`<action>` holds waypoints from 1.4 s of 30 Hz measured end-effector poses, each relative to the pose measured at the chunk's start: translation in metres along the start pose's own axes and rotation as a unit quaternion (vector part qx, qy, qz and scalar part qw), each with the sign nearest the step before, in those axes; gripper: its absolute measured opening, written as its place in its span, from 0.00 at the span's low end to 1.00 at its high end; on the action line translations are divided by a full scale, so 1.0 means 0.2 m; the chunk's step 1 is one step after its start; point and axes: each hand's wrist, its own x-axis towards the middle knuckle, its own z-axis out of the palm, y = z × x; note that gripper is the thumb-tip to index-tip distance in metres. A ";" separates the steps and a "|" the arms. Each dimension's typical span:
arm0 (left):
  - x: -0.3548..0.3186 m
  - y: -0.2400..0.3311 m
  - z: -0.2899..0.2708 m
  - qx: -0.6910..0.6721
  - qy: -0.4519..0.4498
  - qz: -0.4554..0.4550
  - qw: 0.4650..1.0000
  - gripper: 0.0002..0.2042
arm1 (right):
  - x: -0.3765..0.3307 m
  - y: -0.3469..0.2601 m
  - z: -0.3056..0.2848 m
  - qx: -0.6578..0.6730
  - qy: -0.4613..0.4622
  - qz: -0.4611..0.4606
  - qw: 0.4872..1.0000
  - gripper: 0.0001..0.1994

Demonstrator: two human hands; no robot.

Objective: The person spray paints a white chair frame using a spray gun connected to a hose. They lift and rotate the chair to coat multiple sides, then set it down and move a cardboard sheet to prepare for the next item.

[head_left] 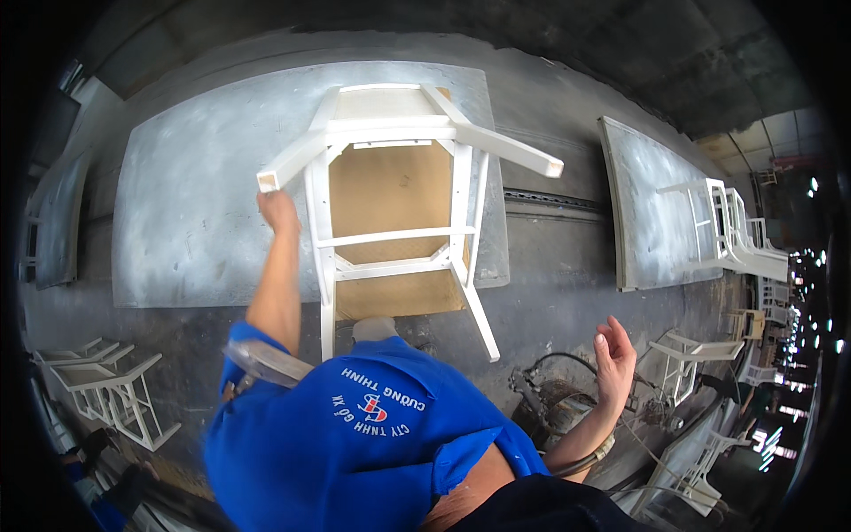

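Observation:
A white wooden chair frame (390, 135) is turned with its legs outward and its underside showing, over a large grey-white board (195, 195). A brown panel (390, 191) shows through the frame. My left hand (278, 213) is closed round the end of the chair's left upper leg, its arm stretched forward. My right hand (613, 359) is raised off to the right, away from the chair. Its fingers are a little bent, the thumb stands apart, and nothing is seen in it.
Below my right hand stands a dirty metal pot (563, 399) with hoses. At the right, white chair frames (731, 226) lean by another grey board (643, 208). More white frames (115, 390) stand at the lower left. A slotted dark rail (554, 202) crosses the floor behind the chair.

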 end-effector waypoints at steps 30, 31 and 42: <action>-3.17 0.57 -0.17 -0.019 -0.952 0.178 0.249 0.09 | -0.08 1.48 0.25 -0.493 -0.245 0.095 0.830 0.25; -3.18 0.57 -0.19 -0.019 -0.957 0.186 0.223 0.09 | -0.10 1.52 0.24 -0.474 -0.257 0.112 0.834 0.22; -3.23 0.44 -0.31 -0.066 -0.975 0.193 0.091 0.17 | 0.27 0.95 -0.19 -0.107 0.020 0.211 0.971 0.15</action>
